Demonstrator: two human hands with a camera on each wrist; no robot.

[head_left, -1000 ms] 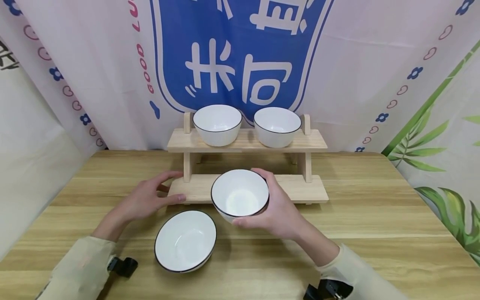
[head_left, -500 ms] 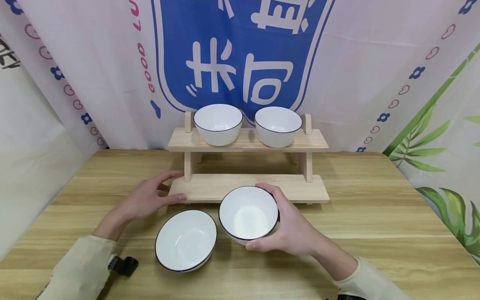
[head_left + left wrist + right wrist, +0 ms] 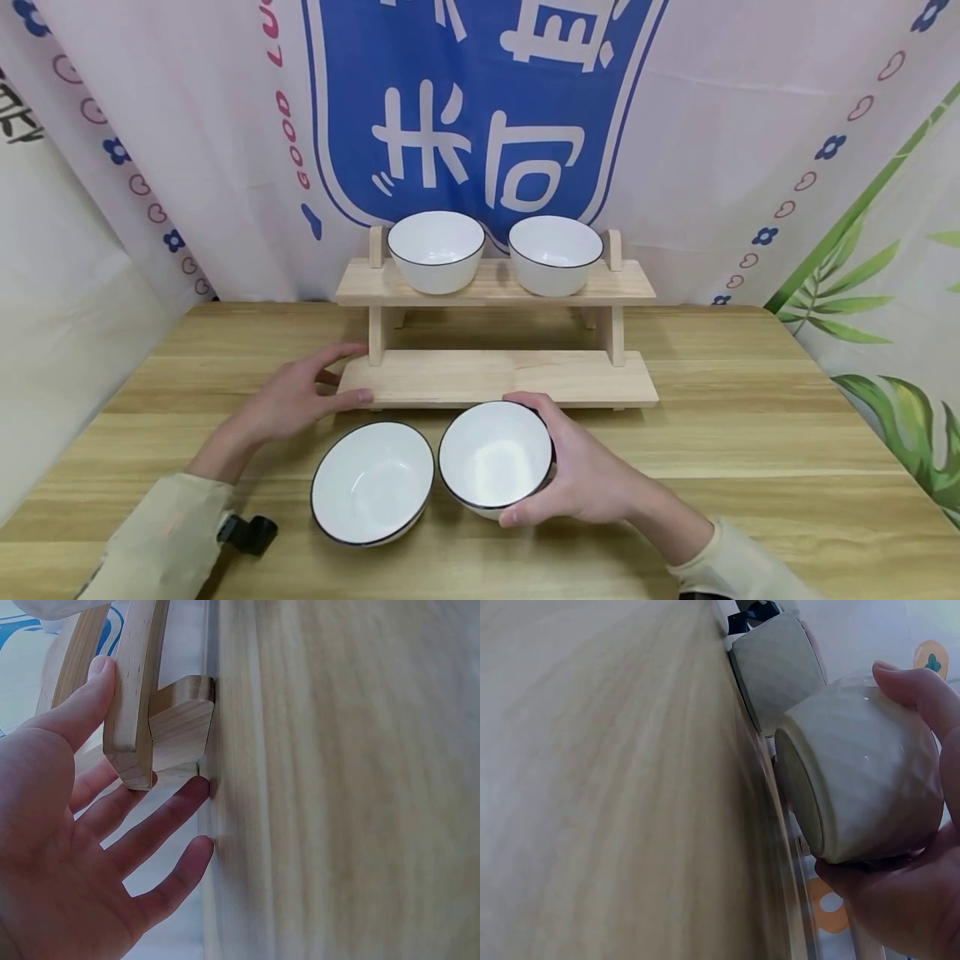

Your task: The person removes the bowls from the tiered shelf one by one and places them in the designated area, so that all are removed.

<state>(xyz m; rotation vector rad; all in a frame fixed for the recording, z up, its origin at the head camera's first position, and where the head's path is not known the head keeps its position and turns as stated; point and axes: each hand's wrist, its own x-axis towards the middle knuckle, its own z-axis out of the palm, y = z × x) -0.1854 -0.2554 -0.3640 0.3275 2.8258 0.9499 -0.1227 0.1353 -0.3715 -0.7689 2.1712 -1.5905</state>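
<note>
My right hand (image 3: pixel 588 475) grips a white bowl (image 3: pixel 495 454) with a dark rim by its right side, thumb in front and fingers behind. In the right wrist view the bowl (image 3: pixel 870 772) has a faceted outer wall, and its base is tilted close over the table. A second white bowl (image 3: pixel 372 483) stands just left of it on the table. At the left end of the two-tier wooden rack (image 3: pixel 495 377), my left hand (image 3: pixel 296 396) holds the lower board, the thumb on top. The left wrist view shows its other fingers (image 3: pixel 161 825) spread around the board's end.
Two more white bowls (image 3: pixel 437 250) stand side by side on the rack's upper board (image 3: pixel 495 287). The wood-grain table (image 3: pixel 750 433) reaches back to a printed curtain (image 3: pixel 697 167). A small black camera (image 3: pixel 247 533) is strapped at the left sleeve.
My right hand has brought its bowl from in front of the rack's lower board toward me and down, beside the other bowl. My left hand has stayed at the rack.
</note>
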